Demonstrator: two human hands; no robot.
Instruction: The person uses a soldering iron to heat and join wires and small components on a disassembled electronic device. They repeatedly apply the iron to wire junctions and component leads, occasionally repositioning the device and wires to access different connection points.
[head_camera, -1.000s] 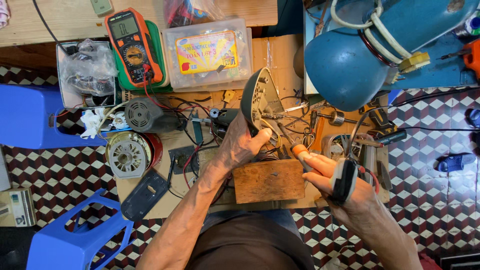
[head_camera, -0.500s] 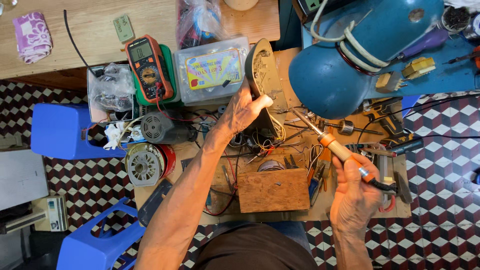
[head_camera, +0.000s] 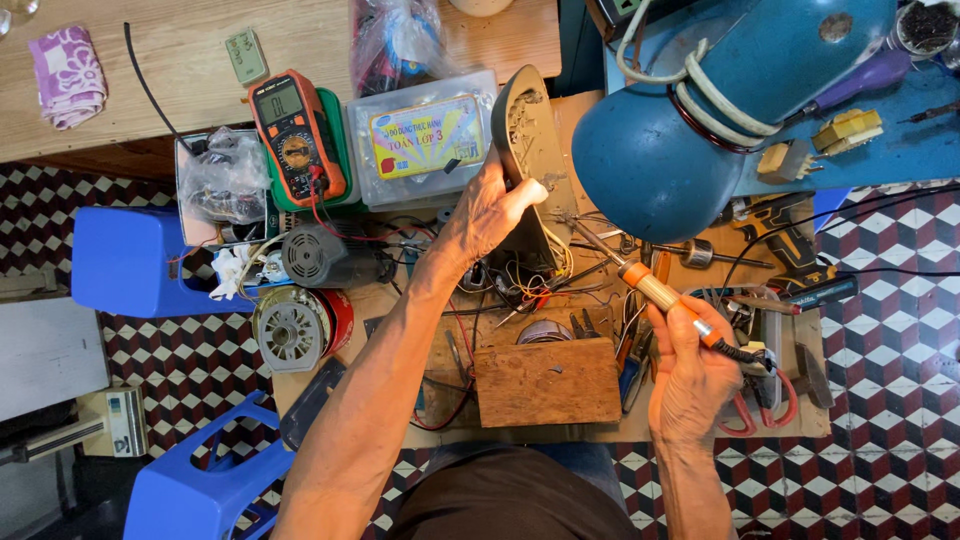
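- The worktop (head_camera: 600, 425) is a low, cluttered board, and the things in hand sit at its middle, under a big blue lamp shade (head_camera: 660, 165) that crowds the space from the right.
- The beige plastic housing (head_camera: 528, 150) stands on edge near the worktop's centre, tilted, its open side facing right. It looks light and stiff but thin-walled, with coloured wires (head_camera: 530, 280) trailing from its lower end. I judge the rim the safe place to take it; the wires would tear if pulled.
- The left hand (head_camera: 485, 215) is closed on that housing, thumb across the edge, steadying it upright.
- The wooden block (head_camera: 547, 382) lies flat just below, between both forearms; solid and unlikely to shift.
- The right hand (head_camera: 695, 385) is wrapped around the soldering iron (head_camera: 655, 292), gripping the rear of the orange handle where the black cord leaves.
- The iron is slim, rigid and light; its metal tip points up-left toward the housing's base. Probably hot, so only the handle is fit to hold.
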